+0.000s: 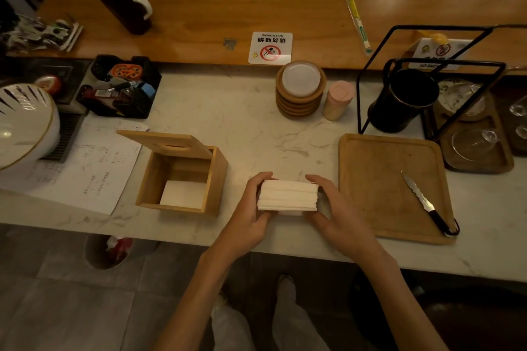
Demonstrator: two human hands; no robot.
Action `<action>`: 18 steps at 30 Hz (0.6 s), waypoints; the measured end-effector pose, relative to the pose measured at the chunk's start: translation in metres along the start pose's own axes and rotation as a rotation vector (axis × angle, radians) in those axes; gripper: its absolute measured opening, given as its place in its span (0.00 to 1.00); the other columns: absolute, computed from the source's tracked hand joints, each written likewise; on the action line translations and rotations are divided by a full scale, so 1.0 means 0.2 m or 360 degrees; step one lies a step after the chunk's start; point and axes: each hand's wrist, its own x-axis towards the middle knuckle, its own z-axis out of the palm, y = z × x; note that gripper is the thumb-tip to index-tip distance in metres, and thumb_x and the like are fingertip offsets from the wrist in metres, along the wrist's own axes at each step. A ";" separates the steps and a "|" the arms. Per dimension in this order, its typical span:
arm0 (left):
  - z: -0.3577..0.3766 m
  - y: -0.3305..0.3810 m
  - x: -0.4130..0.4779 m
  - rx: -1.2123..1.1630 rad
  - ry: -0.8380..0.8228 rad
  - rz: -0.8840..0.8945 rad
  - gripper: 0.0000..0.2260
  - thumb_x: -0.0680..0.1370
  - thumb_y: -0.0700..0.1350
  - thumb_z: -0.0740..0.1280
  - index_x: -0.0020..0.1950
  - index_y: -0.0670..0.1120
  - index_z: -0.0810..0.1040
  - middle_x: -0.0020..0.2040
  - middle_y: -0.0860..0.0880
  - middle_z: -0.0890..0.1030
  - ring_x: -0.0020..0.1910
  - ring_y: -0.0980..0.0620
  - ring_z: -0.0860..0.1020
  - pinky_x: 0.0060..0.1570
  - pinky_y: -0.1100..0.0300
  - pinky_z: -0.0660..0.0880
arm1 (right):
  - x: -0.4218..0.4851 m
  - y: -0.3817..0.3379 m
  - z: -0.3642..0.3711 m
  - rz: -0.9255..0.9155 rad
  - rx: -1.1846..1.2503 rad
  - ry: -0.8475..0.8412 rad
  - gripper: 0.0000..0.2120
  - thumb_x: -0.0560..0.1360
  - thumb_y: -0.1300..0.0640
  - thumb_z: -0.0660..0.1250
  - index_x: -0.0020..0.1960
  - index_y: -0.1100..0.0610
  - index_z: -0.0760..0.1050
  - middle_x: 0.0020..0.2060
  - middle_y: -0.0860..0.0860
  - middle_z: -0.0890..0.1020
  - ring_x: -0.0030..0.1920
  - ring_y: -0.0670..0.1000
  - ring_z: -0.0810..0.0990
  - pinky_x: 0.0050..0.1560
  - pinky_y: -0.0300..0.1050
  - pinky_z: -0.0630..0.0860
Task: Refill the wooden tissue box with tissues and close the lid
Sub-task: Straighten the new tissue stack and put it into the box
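A stack of white tissues (288, 195) rests on the marble counter near its front edge. My left hand (249, 214) grips the stack's left end and my right hand (338, 214) grips its right end. To the left stands the wooden tissue box (215, 182), open at the top. Its slotted lid (168, 145) is tilted up and back over the far side. A few white tissues (182, 194) lie at the bottom of the box.
A wooden tray (379, 185) with a serrated knife (425, 202) lies right of my hands. Paper sheets (94, 168) lie left of the box. Behind are stacked coasters (299, 94), a pink toothpick holder (338, 100), a black basket (119, 88) and a wire rack (427, 80).
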 end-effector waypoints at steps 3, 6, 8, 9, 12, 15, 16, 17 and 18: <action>0.01 0.09 -0.06 -0.0286 -0.0017 -0.0030 0.26 0.78 0.45 0.67 0.72 0.57 0.60 0.67 0.60 0.67 0.68 0.62 0.67 0.66 0.63 0.71 | -0.08 -0.10 -0.03 0.0127 0.0699 -0.0017 0.31 0.77 0.58 0.67 0.76 0.45 0.58 0.67 0.39 0.70 0.66 0.37 0.71 0.64 0.38 0.72; 0.04 0.16 -0.14 -0.0477 -0.0004 -0.0093 0.28 0.77 0.48 0.66 0.73 0.58 0.57 0.67 0.59 0.66 0.66 0.60 0.69 0.64 0.57 0.74 | -0.16 -0.22 0.01 0.0249 0.0831 -0.0064 0.32 0.79 0.51 0.60 0.78 0.46 0.49 0.72 0.41 0.63 0.68 0.37 0.66 0.64 0.33 0.66; 0.06 0.21 -0.19 -0.0543 0.0032 -0.0191 0.32 0.77 0.50 0.67 0.75 0.60 0.52 0.69 0.58 0.64 0.67 0.59 0.69 0.65 0.57 0.73 | -0.20 -0.27 0.05 0.0309 0.0824 -0.0090 0.32 0.81 0.49 0.56 0.79 0.46 0.41 0.76 0.45 0.57 0.72 0.42 0.59 0.68 0.37 0.58; 0.06 0.23 -0.22 -0.0574 0.0057 -0.0238 0.33 0.77 0.52 0.67 0.76 0.61 0.51 0.70 0.58 0.64 0.68 0.58 0.69 0.66 0.58 0.73 | -0.22 -0.30 0.07 0.0326 0.0844 -0.0096 0.32 0.82 0.49 0.55 0.79 0.45 0.40 0.77 0.46 0.56 0.74 0.44 0.57 0.69 0.39 0.57; 0.04 0.31 -0.33 -0.0618 0.0151 -0.0389 0.29 0.79 0.53 0.65 0.75 0.62 0.54 0.72 0.54 0.64 0.66 0.56 0.70 0.61 0.62 0.75 | -0.29 -0.35 0.06 0.0421 0.0924 -0.0089 0.30 0.82 0.50 0.58 0.79 0.46 0.48 0.75 0.47 0.61 0.72 0.47 0.64 0.68 0.42 0.63; -0.03 0.38 -0.47 -0.0546 0.0212 -0.0594 0.22 0.80 0.49 0.65 0.71 0.62 0.64 0.69 0.53 0.68 0.62 0.55 0.73 0.62 0.56 0.76 | -0.38 -0.38 0.05 0.0604 0.1003 -0.0266 0.26 0.78 0.51 0.66 0.75 0.44 0.63 0.70 0.50 0.68 0.64 0.50 0.72 0.64 0.49 0.75; -0.07 0.40 -0.53 -0.0548 0.0188 -0.0668 0.20 0.80 0.48 0.66 0.69 0.62 0.66 0.68 0.53 0.69 0.61 0.54 0.73 0.62 0.54 0.76 | -0.40 -0.38 0.05 0.0662 0.1048 -0.0388 0.26 0.77 0.51 0.68 0.73 0.43 0.65 0.69 0.50 0.68 0.63 0.50 0.72 0.65 0.53 0.75; -0.11 0.42 -0.58 -0.0558 0.0150 -0.0727 0.19 0.79 0.48 0.67 0.67 0.62 0.68 0.67 0.52 0.70 0.61 0.52 0.74 0.61 0.53 0.77 | -0.42 -0.40 0.05 0.0696 0.1086 -0.0509 0.27 0.75 0.50 0.71 0.71 0.42 0.67 0.68 0.50 0.69 0.63 0.51 0.72 0.65 0.55 0.74; -0.15 0.43 -0.62 -0.0560 0.0121 -0.0765 0.18 0.79 0.47 0.68 0.66 0.62 0.70 0.66 0.51 0.71 0.61 0.51 0.74 0.61 0.52 0.77 | -0.44 -0.42 0.06 0.0688 0.1088 -0.0609 0.29 0.72 0.48 0.73 0.70 0.41 0.67 0.67 0.50 0.70 0.64 0.52 0.73 0.65 0.55 0.75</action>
